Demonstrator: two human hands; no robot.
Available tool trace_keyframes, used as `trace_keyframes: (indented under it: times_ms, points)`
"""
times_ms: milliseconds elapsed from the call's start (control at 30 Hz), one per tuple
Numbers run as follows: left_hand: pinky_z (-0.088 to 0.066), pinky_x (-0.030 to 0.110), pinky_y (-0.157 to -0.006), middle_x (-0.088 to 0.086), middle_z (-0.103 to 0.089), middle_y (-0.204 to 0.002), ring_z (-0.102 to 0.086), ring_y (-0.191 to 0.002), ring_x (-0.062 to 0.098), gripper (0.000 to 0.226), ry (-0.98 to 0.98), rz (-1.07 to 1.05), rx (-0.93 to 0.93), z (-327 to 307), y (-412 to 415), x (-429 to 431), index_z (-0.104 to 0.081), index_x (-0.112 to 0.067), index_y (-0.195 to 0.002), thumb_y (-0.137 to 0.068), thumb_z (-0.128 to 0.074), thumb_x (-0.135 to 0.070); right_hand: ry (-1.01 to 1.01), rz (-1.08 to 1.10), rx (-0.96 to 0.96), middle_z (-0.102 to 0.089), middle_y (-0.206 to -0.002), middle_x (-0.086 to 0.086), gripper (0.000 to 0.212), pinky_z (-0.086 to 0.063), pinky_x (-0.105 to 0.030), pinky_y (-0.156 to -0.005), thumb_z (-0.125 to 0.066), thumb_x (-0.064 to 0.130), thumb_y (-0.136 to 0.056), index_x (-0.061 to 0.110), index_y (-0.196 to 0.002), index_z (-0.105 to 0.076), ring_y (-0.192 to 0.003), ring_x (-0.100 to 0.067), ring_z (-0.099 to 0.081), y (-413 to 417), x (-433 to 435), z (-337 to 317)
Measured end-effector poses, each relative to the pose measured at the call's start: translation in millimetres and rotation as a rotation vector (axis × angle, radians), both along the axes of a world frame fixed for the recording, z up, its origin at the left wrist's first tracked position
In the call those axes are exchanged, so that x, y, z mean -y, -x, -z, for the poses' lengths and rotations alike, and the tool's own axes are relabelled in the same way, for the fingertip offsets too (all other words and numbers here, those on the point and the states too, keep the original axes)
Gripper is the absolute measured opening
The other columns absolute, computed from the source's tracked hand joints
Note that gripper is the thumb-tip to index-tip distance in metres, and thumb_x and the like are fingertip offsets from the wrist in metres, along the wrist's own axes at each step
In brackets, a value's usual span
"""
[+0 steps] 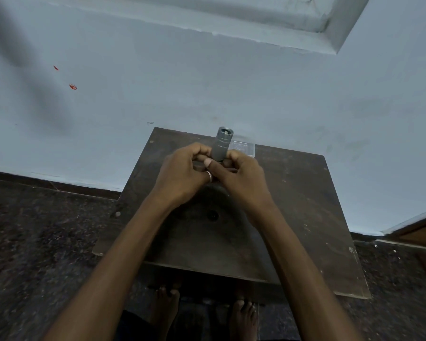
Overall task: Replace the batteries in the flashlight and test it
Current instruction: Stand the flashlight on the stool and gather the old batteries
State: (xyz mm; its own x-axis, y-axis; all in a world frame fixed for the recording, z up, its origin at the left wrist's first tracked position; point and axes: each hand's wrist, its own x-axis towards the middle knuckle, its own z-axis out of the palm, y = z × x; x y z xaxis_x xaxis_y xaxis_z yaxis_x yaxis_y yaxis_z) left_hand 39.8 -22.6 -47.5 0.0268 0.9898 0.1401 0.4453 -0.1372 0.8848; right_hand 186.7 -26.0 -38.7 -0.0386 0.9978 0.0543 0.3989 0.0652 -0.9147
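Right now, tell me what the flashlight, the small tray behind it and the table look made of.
Flashlight: grey, matte body with ridged bands, likely metal, possibly plastic. Tray: clear, glossy plastic by its see-through walls. Table: dark brown wood or laminate, dull and scuffed, with pale specks.

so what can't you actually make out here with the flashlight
- Head view: lower flashlight body, hidden by left hand and right hand.
- Its far end: too small to tell what's inside.
- Clear container behind: contents partly hidden, unreadable.
- Batteries: none visible.
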Motion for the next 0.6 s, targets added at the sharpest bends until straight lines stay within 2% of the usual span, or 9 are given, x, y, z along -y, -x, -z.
trace_keyframes:
  times_ms: [67, 200, 233, 333, 467, 600]
  points:
    - [-0.057, 0.031, -0.081, -0.009, -0.074, -0.095, -0.07, -0.079, 0.001, 0.041, -0.023, -0.043, -0.066, 1, 1, 1, -0.07, -0.028, -0.104, -0.07, -0.071, -0.005, -0.044, 0.012, 0.087, -0.076, -0.089, 0.004, 0.018, -0.057, -0.03, -0.079, -0.072, 0.03, -0.091, 0.019, -0.105, -0.075, -0.086, -0.01, -0.071, 5, -1, 2]
    - [-0.051, 0.028, -0.075, -0.003, -0.071, -0.096, -0.064, -0.086, 0.013, 0.035, -0.184, -0.154, -0.177, 3, 2, 0, -0.07, -0.019, -0.103, -0.072, -0.066, -0.003, -0.105, 0.013, 0.154, -0.071, -0.089, 0.008, 0.011, -0.041, -0.006, -0.065, -0.071, 0.026, -0.092, 0.017, -0.098, -0.072, -0.084, -0.008, -0.066, 20, -8, 5]
    - [-0.046, 0.025, -0.074, 0.0, -0.07, -0.097, -0.061, -0.086, 0.014, 0.034, -0.213, -0.175, -0.196, 5, 3, -2, -0.07, -0.017, -0.103, -0.073, -0.064, -0.001, -0.11, 0.013, 0.159, -0.069, -0.088, 0.009, 0.009, -0.039, -0.006, -0.063, -0.071, 0.025, -0.092, 0.017, -0.097, -0.071, -0.084, -0.008, -0.066, 25, -11, 6]
    - [-0.038, 0.022, -0.072, 0.006, -0.07, -0.1, -0.058, -0.087, 0.016, 0.033, -0.24, -0.248, -0.258, 7, 16, -12, -0.07, -0.014, -0.107, -0.078, -0.061, 0.0, -0.127, -0.007, 0.169, -0.067, -0.082, 0.004, 0.012, -0.039, -0.021, -0.062, -0.071, 0.024, -0.091, 0.012, -0.09, -0.068, -0.08, -0.015, -0.062, 46, -28, 6]
    - [-0.051, 0.039, -0.077, 0.006, -0.071, -0.096, -0.063, -0.089, 0.027, 0.03, -0.217, -0.332, -0.276, 4, 44, -41, -0.068, -0.014, -0.108, -0.08, -0.061, -0.006, -0.115, -0.067, 0.221, -0.073, -0.098, -0.01, 0.021, -0.044, -0.033, -0.073, -0.068, 0.025, -0.092, 0.006, -0.101, -0.069, -0.093, -0.026, -0.064, 79, -65, -3]
    - [-0.053, 0.04, -0.077, 0.002, -0.069, -0.09, -0.065, -0.085, 0.023, 0.023, -0.139, -0.339, -0.214, 2, 55, -63, -0.066, -0.011, -0.104, -0.082, -0.058, -0.008, -0.074, -0.084, 0.303, -0.07, -0.102, -0.013, 0.02, -0.048, -0.035, -0.076, -0.063, 0.021, -0.093, 0.005, -0.104, -0.065, -0.097, -0.03, -0.064, 100, -96, -6]
